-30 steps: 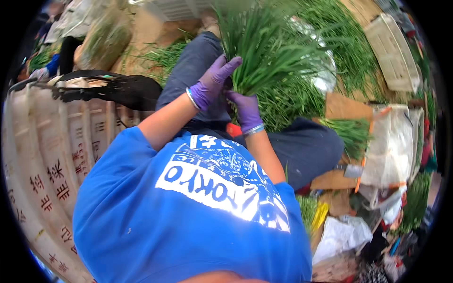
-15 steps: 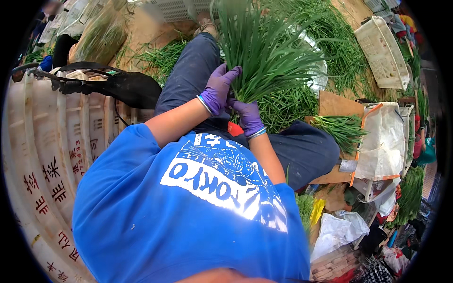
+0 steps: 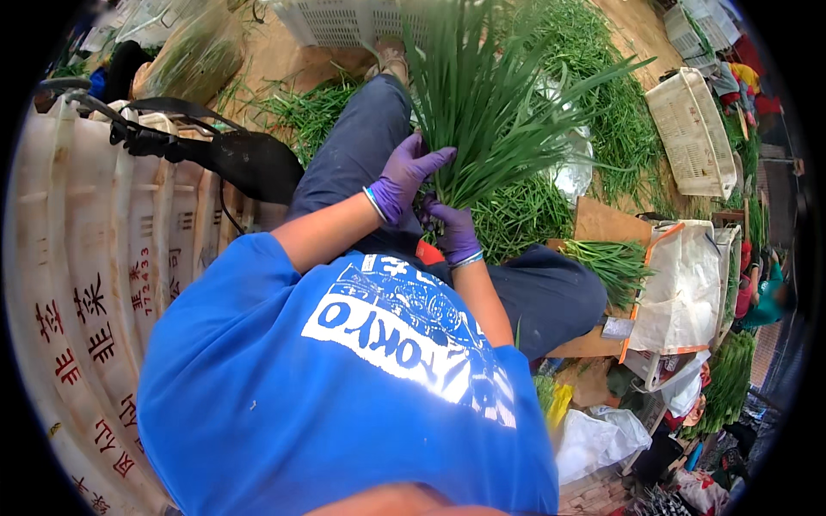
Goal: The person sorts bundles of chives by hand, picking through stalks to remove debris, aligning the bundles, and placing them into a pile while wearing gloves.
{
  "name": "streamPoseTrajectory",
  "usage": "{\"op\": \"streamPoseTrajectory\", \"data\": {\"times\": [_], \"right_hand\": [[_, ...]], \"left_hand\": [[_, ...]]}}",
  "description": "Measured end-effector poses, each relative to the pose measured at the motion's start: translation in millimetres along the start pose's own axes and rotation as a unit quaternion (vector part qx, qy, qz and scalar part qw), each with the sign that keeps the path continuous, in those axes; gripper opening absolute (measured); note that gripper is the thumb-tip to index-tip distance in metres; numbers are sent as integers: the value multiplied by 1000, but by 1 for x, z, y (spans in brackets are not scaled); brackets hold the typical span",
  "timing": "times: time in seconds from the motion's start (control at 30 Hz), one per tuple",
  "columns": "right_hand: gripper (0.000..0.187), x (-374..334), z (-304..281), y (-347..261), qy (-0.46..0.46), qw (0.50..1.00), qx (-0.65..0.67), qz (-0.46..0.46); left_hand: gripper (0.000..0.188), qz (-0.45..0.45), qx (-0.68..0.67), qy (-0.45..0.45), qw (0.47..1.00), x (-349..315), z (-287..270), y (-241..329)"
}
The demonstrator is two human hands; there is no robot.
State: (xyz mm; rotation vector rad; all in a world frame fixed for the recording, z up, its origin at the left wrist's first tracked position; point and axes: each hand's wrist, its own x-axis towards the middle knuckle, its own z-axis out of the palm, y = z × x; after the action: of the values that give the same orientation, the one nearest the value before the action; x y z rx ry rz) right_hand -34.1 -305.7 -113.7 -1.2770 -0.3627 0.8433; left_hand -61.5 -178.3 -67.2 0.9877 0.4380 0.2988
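A large bunch of garlic chives (image 3: 482,112) stands fanned out in front of me, its long green leaves spreading away from my body. My left hand (image 3: 401,179), in a purple glove, grips the left side of the bunch low down, thumb across the leaves. Close beside it, a little nearer and to the right, my right hand (image 3: 454,232) is closed around the stem ends, also in a purple glove. The lower stems are mostly hidden by the gloves. Loose chives (image 3: 520,219) lie heaped just beyond my right hand.
White stacked crates (image 3: 103,258) rise at my left, with a black bag (image 3: 258,163) at their far end. A neat chive bundle (image 3: 613,262) lies on a wooden board (image 3: 607,222) at right, beside a white bin (image 3: 684,275). White baskets (image 3: 693,129) and cut greens cover the far floor.
Both hands keep their hold on the chives and have shifted slightly nearer my body. The leaves lean a bit differently. The whole view has turned slightly.
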Motion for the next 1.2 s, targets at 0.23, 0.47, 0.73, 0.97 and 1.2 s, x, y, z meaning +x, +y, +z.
{"op": "streamPoseTrajectory", "data": {"times": [0.23, 0.47, 0.73, 0.97, 1.2], "right_hand": [[22, 2, -1, 5, -80, 936, 315, 135], [39, -2, 2, -17, -155, 905, 379, 111], [39, 1, -49, -76, 75, 977, 175, -95], [12, -46, -191, -134, 526, 795, -36, -299], [9, -101, -312, 10, 596, 742, 300, 65]], "left_hand": [[24, -6, 14, -7, 1000, -9, -4, 12], [26, 123, 83, 5, 989, 16, -24, 8], [37, 122, 60, 100, 986, 37, -80, 81], [29, 74, 174, 41, 981, 28, -84, 70], [46, -8, 189, -151, 970, 39, -53, 4]]}}
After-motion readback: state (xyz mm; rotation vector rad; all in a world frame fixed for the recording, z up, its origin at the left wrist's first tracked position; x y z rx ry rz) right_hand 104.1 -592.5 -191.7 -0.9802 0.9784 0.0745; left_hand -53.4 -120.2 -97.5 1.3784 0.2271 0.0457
